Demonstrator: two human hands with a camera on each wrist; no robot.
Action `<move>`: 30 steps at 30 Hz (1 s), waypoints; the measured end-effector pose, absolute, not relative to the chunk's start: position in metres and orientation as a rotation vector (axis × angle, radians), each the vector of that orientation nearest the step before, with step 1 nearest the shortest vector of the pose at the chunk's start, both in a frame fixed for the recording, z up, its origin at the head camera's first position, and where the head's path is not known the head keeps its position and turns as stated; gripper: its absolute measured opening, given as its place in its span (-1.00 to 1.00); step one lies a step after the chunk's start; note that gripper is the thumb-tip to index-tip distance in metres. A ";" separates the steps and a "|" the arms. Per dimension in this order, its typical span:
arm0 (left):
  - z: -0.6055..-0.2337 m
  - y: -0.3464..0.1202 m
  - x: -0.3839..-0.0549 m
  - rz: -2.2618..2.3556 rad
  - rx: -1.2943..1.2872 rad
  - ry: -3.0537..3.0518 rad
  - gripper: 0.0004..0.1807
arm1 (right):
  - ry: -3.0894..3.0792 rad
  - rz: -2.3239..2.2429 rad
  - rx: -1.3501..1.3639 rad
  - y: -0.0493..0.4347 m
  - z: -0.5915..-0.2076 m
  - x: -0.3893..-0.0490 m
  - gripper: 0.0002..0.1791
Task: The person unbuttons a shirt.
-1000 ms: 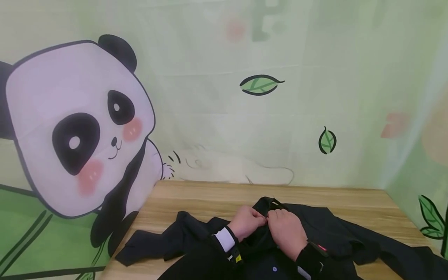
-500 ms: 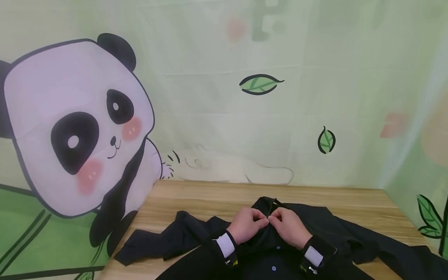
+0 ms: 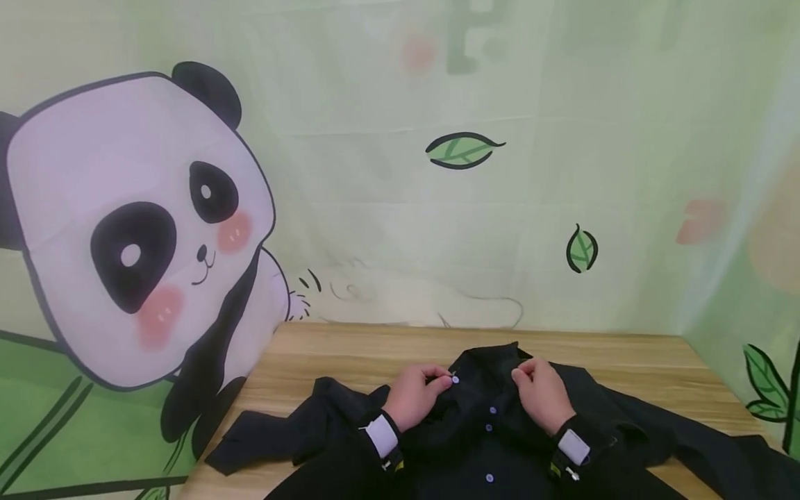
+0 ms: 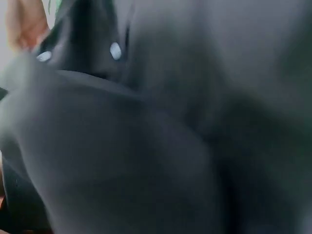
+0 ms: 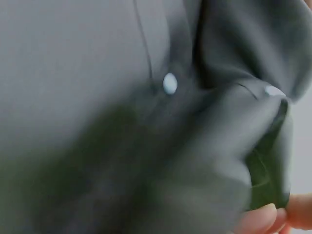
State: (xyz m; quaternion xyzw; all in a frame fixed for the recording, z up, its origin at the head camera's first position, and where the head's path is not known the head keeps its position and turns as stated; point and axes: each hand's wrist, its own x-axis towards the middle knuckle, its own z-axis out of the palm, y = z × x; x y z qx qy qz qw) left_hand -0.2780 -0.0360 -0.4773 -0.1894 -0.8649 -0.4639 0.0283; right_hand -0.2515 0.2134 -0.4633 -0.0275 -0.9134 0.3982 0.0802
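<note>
A dark button-up shirt (image 3: 459,437) lies front up on the table, with its collar (image 3: 487,357) toward the far edge. My left hand (image 3: 414,397) pinches the shirt's left front edge by the collar, beside a pale button (image 3: 455,380). On the other side, my right hand (image 3: 545,399) pinches the right front edge near the collar. The neckline is spread between them. Further pale buttons (image 3: 489,478) run down the middle. Dark cloth fills the left wrist view, with a button (image 4: 115,50) on it. In the right wrist view, fingertips (image 5: 261,219) grip the cloth's edge.
The wooden table (image 3: 375,340) meets a green cloth backdrop (image 3: 387,229) at its far edge. One sleeve (image 3: 269,437) stretches left, the other (image 3: 725,458) reaches past the right side. A large printed panda (image 3: 144,229) covers the backdrop's left part.
Both hands were together at the collar; they have moved apart, left and right, drawing the neckline open. A button by the left hand and more of the shirt's front now show.
</note>
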 end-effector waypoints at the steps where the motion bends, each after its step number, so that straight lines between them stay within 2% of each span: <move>1: -0.478 -0.042 -0.280 -1.425 -0.570 -2.669 -0.87 | -2.719 1.207 -0.116 0.217 -0.464 -0.253 -0.74; 4: -0.481 -0.056 -0.285 -1.384 -0.574 -2.683 -0.88 | -2.688 1.241 -0.170 0.225 -0.463 -0.255 -0.70; 10: -0.481 -0.066 -0.290 -1.264 -0.722 -2.761 -0.83 | -2.627 1.421 -0.166 0.220 -0.459 -0.254 -0.75; 14: -0.469 -0.058 -0.285 -1.028 -0.721 -2.797 -0.62 | -2.609 1.480 -0.138 0.213 -0.455 -0.250 -0.77; 18: -0.450 -0.033 -0.273 -0.586 -0.873 -2.720 -0.49 | -2.604 1.494 -0.079 0.207 -0.450 -0.247 -0.79; 24: -0.444 0.011 -0.263 -0.240 -1.070 -2.784 -0.63 | -2.587 1.523 -0.042 0.200 -0.444 -0.246 -0.77; 28: -0.457 0.022 -0.263 -0.382 -1.052 -2.822 -0.85 | -2.591 1.395 -0.002 0.196 -0.444 -0.239 -0.77; 30: -0.462 0.022 -0.264 -0.540 -1.047 -2.808 -0.88 | -2.635 1.288 0.014 0.194 -0.445 -0.230 -0.78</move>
